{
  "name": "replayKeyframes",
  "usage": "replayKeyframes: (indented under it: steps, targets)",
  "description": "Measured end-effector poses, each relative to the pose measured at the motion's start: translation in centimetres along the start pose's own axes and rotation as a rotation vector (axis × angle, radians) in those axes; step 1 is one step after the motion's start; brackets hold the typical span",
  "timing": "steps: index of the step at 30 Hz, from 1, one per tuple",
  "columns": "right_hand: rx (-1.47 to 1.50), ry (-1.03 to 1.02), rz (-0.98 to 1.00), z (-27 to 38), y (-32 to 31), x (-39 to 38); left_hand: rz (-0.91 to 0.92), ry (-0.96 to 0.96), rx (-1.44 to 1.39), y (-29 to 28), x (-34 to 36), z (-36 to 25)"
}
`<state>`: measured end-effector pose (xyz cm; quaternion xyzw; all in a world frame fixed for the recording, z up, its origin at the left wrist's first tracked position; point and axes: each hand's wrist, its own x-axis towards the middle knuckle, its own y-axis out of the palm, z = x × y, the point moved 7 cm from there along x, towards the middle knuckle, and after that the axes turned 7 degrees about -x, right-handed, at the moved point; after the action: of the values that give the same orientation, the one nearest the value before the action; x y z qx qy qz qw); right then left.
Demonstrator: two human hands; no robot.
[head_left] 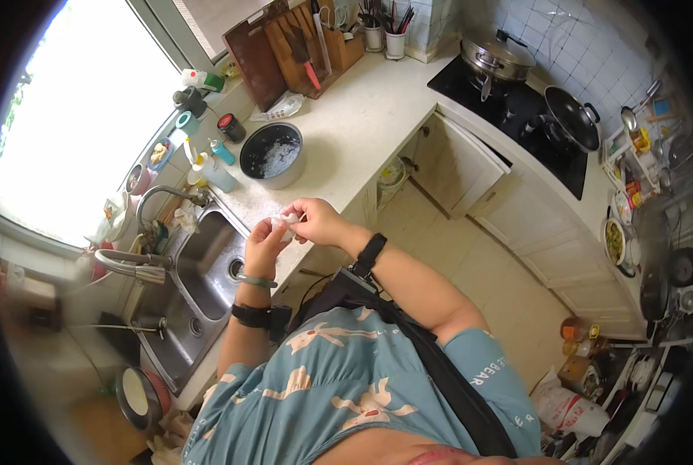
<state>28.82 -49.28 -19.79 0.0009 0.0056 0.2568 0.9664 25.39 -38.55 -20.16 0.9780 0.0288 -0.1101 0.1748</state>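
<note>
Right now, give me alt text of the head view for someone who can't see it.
Left hand and right hand hold a small white piece beside a double-bowl steel sink. Beyond them on the pale countertop sits a dark-lined round pot with white bits inside.

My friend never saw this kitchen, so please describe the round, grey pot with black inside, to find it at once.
Start from the silver metal double sink at left. Beyond its far end, on the pale, smooth counter, stands the round, grey, black-lined pot. Unlike its neighbours, a small turquoise bottle and a dark, red-lidded jar, it is wide, uncovered and speckled white inside.
</note>
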Motion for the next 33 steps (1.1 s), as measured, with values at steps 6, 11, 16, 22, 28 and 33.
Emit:
replayKeyframes:
  steps: [6,11,16,22,28,33]
  targets:
    - [-0.385,-0.087,-0.042,1.7,-5.8,1.0,-0.018,-0.012,0.168,0.4,2.2,0.5]
    - [-0.482,-0.202,-0.122,1.8,-10.2,4.6,0.141,0.047,0.034,3.7,5.8,0.2]
    - [-0.445,-0.06,0.083,2.3,-11.9,8.3,0.198,0.0,-0.002,6.3,11.0,2.7]
    - [-0.363,-0.107,0.115,-0.3,-16.4,11.9,-0.111,-0.065,-0.069,5.4,15.1,3.1]
    - [-0.323,-0.011,0.08,-2.9,-22.9,16.9,-0.268,0.035,0.585,2.9,14.7,3.7]
    - [-0.201,0.104,-0.122,-5.9,-31.6,23.0,-0.366,0.212,1.064,3.3,13.5,4.1]
